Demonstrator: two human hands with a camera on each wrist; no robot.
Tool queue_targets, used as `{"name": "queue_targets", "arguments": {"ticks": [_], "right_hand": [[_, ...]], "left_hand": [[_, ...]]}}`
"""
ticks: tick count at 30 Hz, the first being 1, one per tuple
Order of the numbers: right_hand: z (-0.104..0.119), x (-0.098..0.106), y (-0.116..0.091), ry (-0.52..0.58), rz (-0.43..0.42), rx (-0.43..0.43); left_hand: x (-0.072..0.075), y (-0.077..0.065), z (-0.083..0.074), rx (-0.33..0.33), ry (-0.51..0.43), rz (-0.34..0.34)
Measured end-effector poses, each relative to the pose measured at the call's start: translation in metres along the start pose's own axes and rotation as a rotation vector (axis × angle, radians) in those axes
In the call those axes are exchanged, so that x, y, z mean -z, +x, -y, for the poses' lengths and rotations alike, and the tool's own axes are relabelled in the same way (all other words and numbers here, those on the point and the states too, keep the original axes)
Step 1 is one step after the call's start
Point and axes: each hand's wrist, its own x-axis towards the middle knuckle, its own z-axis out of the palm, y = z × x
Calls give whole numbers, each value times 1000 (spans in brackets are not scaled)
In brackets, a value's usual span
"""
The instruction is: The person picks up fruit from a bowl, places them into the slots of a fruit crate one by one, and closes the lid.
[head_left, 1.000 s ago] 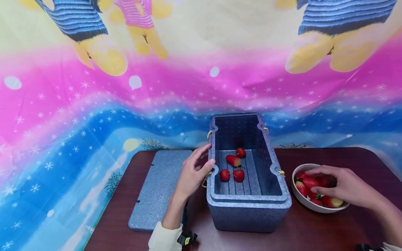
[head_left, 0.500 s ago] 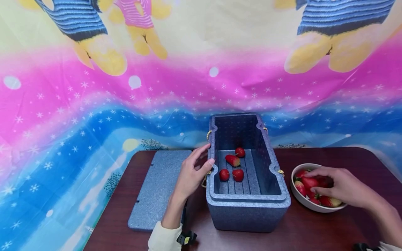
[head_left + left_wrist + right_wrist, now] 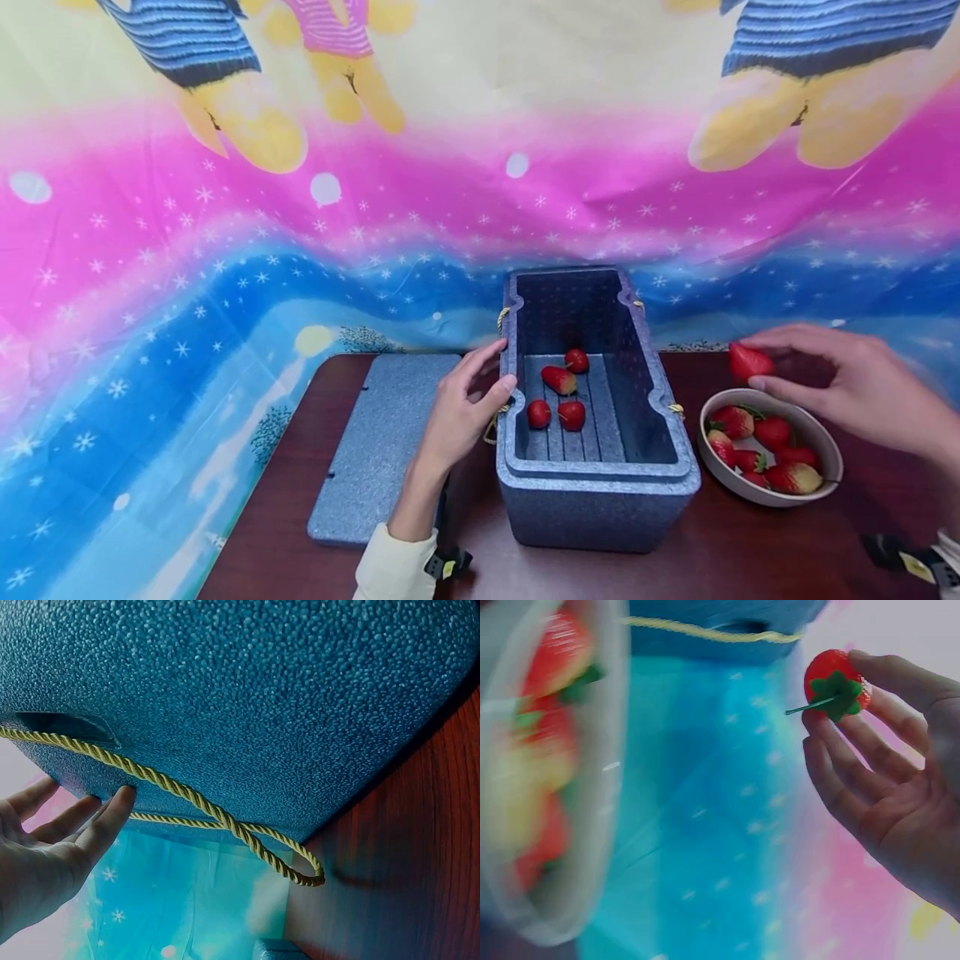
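My right hand (image 3: 847,379) pinches a red strawberry (image 3: 751,362) between thumb and fingers, above the far rim of a bowl; its green leaves and stem show in the right wrist view (image 3: 838,696). The bowl (image 3: 828,442) holds several more strawberries. My left hand (image 3: 461,408) rests its fingertips and thumb against the left side of a grey-blue foam box (image 3: 596,517). On the box floor lie a longish strawberry (image 3: 558,380) and several rounder red fruits (image 3: 572,415). In the left wrist view, the left fingers (image 3: 112,814) touch the box wall below a gold cord.
A flat grey-blue lid (image 3: 382,450) lies on the dark wood table (image 3: 273,500) left of the box. Gold twisted cord handles (image 3: 187,795) hang on the box's sides. A printed cloth (image 3: 420,192) hangs right behind the table.
My right hand has risen out of the bowl with a strawberry in its fingers. The left hand stays on the box's edge.
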Motion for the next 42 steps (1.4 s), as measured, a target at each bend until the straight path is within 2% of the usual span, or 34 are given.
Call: {"name": "queue_targets", "arguments": {"ticks": [6,13,17,22,33,42], "right_hand": [[35,19,39,16,-54,133],[57,21,78,53,-10,288],[64,14,95,86,33,289],[71,4,112,104,100,247],[85,-16,136,194,231,195],[95,-41,153,241,305,292]], "left_hand": [[1,0,-1,-5,0,-4],[1,-2,-2,6,5,-9],[1,-3,-1,11,3,-10],[1,-3,-1,10,0,-9],[1,-2,-2,-1,-5,1],[0,-3,-4,3,2,-2]]}}
